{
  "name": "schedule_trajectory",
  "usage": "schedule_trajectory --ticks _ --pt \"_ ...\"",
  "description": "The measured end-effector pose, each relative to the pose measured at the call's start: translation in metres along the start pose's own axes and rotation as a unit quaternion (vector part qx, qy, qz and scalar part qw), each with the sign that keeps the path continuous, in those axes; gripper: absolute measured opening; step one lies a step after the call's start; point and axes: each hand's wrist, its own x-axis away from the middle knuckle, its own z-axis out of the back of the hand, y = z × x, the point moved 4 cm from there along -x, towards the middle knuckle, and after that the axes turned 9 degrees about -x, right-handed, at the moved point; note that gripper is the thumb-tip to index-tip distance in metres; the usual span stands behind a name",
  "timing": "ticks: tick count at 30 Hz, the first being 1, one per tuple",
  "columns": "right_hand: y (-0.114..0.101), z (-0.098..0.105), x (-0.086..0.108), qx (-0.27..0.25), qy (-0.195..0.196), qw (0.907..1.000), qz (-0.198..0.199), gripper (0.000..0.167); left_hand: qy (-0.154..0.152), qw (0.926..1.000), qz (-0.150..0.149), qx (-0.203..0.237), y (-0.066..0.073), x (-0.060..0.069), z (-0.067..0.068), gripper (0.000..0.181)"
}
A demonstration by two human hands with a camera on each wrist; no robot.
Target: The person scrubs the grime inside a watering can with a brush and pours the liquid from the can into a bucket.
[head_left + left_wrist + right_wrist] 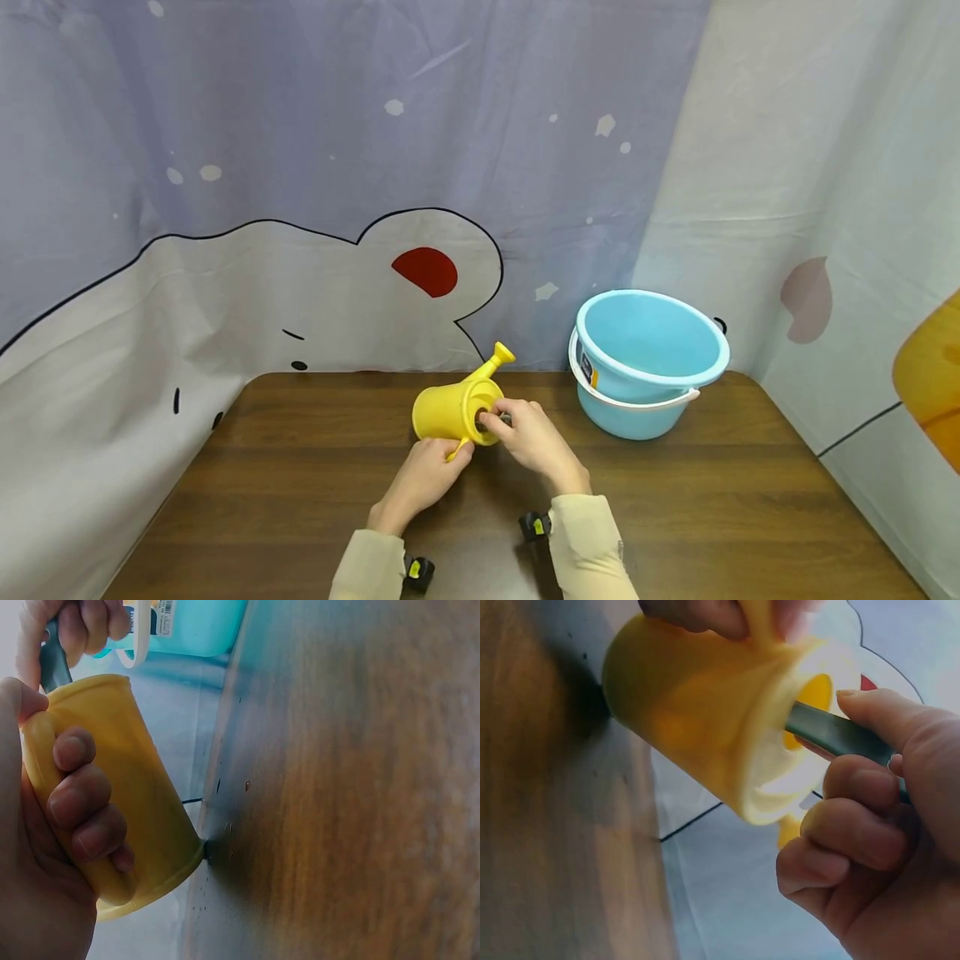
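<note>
The yellow watering can (437,410) is tilted at the centre of the head frame, its handle (43,750) gripped in the left hand (431,475). At its right, the right hand (536,442) pinches a dark green strip (840,733) reaching inside the can. Right of centre, a blue bucket (633,417) stands on the worktop (712,517), its bottom hidden.

Watering can (437,412) held near the middle of the table's (300,467) far edge, bucket (637,404) set by the far right corner.
The watering can is tilted, its mouth turned right and its spout (487,367) pointed toward the far edge; its grip (46,761), on the near side, is held by the left hand (426,475), while a tool handle (829,731), partly inside the mouth, is held by the right hand (536,437), to the right. Behind the far edge, a curtain (300,150) is hung.
</note>
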Motion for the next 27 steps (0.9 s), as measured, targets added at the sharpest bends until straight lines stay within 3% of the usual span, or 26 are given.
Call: schedule_trajectory --ticks 13,27 --pt "-0.010 0.025 0.007 -0.008 0.004 1.0000 0.001 0.024 -0.012 0.9998 0.005 0.012 -0.001 0.000 0.000 0.047" --pt "-0.009 0.014 0.006 -0.015 -0.001 0.9999 0.000 0.010 0.007 1.0000 -0.004 0.003 -0.001 0.000 -0.001 0.047"
